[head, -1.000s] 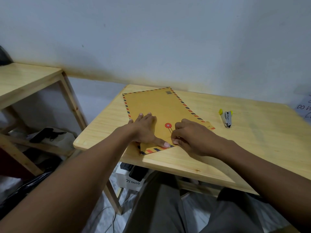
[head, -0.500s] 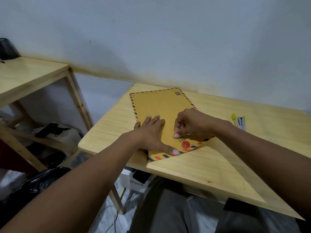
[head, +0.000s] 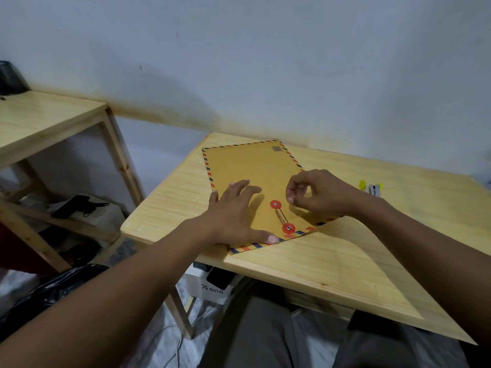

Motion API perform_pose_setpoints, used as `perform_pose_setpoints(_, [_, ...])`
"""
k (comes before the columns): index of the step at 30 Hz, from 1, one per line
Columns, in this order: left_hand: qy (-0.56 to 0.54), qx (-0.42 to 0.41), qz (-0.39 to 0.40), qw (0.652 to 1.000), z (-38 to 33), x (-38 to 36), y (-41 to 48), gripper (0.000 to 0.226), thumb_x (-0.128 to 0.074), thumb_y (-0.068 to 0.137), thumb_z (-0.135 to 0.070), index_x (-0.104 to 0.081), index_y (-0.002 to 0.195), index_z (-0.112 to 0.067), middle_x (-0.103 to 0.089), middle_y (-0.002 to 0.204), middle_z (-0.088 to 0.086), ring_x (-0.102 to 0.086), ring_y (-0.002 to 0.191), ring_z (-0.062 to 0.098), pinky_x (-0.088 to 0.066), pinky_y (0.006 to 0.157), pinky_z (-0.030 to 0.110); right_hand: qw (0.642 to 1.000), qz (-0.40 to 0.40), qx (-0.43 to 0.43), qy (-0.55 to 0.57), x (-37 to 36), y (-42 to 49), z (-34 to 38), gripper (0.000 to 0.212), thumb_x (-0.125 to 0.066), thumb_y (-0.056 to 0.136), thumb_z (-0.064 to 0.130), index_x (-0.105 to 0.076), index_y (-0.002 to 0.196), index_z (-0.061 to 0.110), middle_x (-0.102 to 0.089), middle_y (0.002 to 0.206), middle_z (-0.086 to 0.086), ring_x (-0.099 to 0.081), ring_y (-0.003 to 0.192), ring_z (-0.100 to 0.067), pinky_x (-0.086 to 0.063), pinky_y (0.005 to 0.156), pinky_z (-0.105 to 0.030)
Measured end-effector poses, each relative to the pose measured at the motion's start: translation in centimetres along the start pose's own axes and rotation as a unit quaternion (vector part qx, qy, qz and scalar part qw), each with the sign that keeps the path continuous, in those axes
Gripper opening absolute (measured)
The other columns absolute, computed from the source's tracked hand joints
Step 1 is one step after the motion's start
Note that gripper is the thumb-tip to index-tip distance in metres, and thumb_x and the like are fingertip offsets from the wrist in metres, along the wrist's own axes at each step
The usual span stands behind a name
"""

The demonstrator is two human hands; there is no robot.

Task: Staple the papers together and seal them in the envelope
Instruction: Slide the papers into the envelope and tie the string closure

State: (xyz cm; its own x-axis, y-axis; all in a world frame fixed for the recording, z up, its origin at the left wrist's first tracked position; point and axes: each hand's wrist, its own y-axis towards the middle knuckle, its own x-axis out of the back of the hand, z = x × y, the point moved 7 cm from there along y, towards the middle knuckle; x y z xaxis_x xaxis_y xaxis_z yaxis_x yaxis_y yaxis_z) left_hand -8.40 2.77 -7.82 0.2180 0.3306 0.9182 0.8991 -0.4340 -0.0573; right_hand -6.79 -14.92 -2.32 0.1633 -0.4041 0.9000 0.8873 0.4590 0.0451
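The string-tie envelope (head: 252, 179) lies flat on the wooden surface (head: 372, 251) with its flap folded down and thread already running between the two red discs (head: 288, 228), so stapling and filling look done; no papers show. The left hand (head: 233, 216) presses it with fingers (head: 245, 185) spread flat and empty. The right hand (head: 318, 193) hovers just beyond the upper disc, fingertips (head: 291, 200) pinched, seemingly on the thread's end, though that is too fine to confirm.
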Motion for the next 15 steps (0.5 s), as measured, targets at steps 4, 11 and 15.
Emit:
perform_pose_setpoints(4, [0.064, -0.152, -0.115, 0.98, -2.5, 0.6, -2.7, 0.058, -0.06, 0.081, -0.072, -0.051, 0.121, -0.03, -0.048, 0.139, -0.006, -0.056, 0.115, 0.018, -0.047, 0.094, 0.041, 0.999, 0.031, 0.0, -0.028, 0.3, -4.5, -1.3, 0.015, -0.07, 0.078, 0.044, -0.067, 0.09, 0.038, -0.061, 0.111, 0.015, -0.051, 0.112, -0.011, -0.042, 0.094, -0.037])
perform_pose_setpoints(11, [0.152, -0.243, -0.127, 0.95, -4.8, 0.0, -5.8, 0.016, -0.048, 0.093, -0.034, -0.054, 0.105, -0.026, -0.064, 0.111, -0.007, -0.062, 0.083, 0.019, -0.051, 0.061, 0.032, 0.983, -0.011, -0.012, -0.184, -1.3, -7.7, -1.7, 0.02, -0.055, 0.095, 0.022, -0.059, 0.107, 0.037, -0.061, 0.112, 0.011, -0.056, 0.1, -0.014, -0.048, 0.085, -0.035])
perform_pose_setpoints(15, [0.203, -0.242, -0.212, 0.925, -4.9, 1.9, -6.6, 0.022, -0.044, 0.101, -0.032, -0.05, 0.123, -0.029, -0.073, 0.111, -0.006, -0.067, 0.067, 0.024, -0.057, 0.054, 0.037, 0.982, -0.127, 0.032, -0.139, 0.8, -8.2, -0.4, 0.019, -0.055, 0.096, 0.014, -0.059, 0.106, 0.029, -0.071, 0.095, 0.006, -0.063, 0.078, -0.018, -0.049, 0.067, -0.034])
